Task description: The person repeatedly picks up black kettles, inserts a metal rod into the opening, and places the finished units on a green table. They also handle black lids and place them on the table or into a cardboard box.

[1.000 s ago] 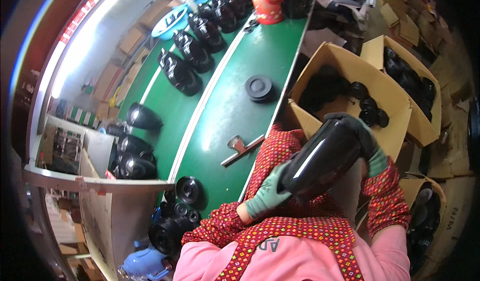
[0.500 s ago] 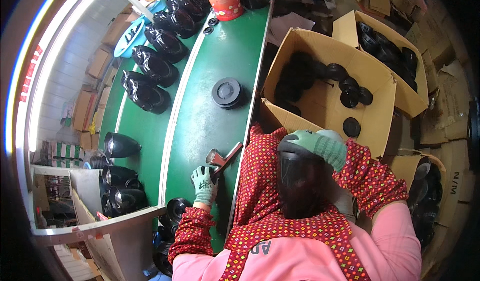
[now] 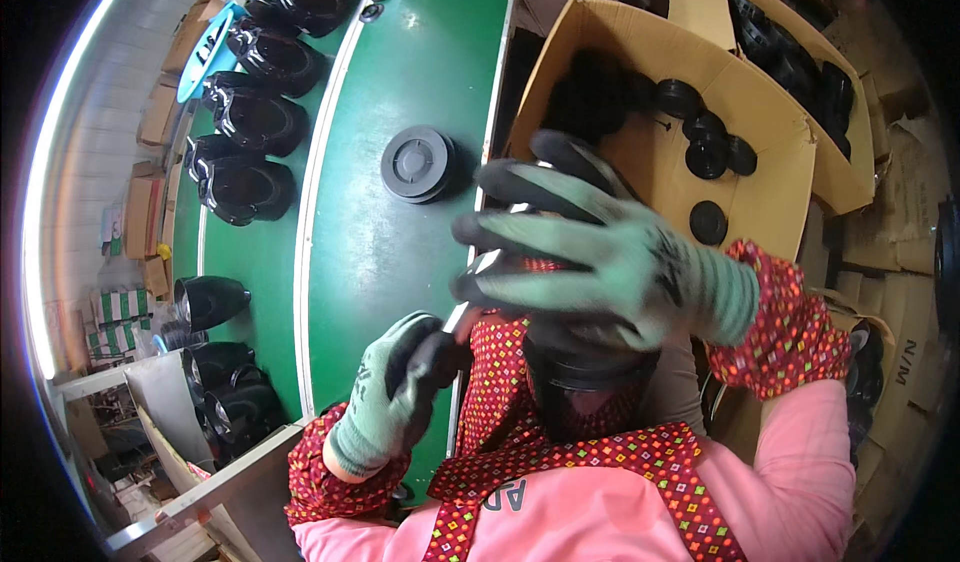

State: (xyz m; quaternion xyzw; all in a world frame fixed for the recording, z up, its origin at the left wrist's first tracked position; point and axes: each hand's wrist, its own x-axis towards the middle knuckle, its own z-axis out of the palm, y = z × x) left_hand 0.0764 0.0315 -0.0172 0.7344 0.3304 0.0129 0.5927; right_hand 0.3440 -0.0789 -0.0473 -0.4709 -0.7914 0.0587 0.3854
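My left hand, in a green glove with dark fingers, is closed around the lower end of a narrow metal bar tool at the table's near edge. Over my lap, my gloved right hand is spread out, its fingers apart and slightly blurred, covering the tool's upper part. Whether those fingers touch the bar I cannot tell. Beneath that hand a black tapered vessel rests at my lap, partly hidden. A stack of round black discs lies on the green table.
Glossy black housings line the table's left side, with black cups nearer. At right stands an open carton of black round parts, with another carton behind. A metal rail crosses at lower left.
My left hand has lifted the tool off the table and moved it right. My right hand has left its grip on top of the black vessel and spread over the tool. The view has shifted.
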